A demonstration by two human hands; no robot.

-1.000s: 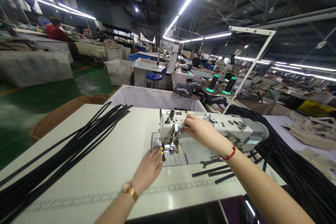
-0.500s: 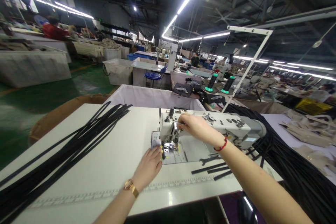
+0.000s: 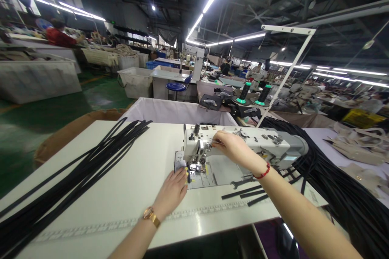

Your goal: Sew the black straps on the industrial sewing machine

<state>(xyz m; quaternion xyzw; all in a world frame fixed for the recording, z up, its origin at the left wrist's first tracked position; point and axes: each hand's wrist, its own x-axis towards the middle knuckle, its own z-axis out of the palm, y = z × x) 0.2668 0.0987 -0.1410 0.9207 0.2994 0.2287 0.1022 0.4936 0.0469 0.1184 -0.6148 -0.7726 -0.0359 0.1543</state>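
Observation:
A white sewing machine [image 3: 237, 139] stands on the table. Beside its presser foot [image 3: 196, 168], my left hand [image 3: 170, 189] lies palm down with its fingers stretched flat, the tips at the left edge of the metal bed plate [image 3: 200, 182]. A short black piece [image 3: 189, 177] shows right by those fingertips. Higher up, my right hand [image 3: 229, 145] is in front of the machine head with its fingers pinched together. Something thin and pale may be at those fingertips, but it is too small to name.
Long black strips [image 3: 91, 166] lie in a bundle on the left, with more strips [image 3: 328, 174] hanging at the right. A wrench [image 3: 241, 183], several short black strips [image 3: 243, 192] and a measuring tape [image 3: 209, 210] are near the front. Two thread cones [image 3: 244, 93] stand behind.
My right hand has shifted slightly right, away from the machine head's left end. My left hand stays flat by the presser foot.

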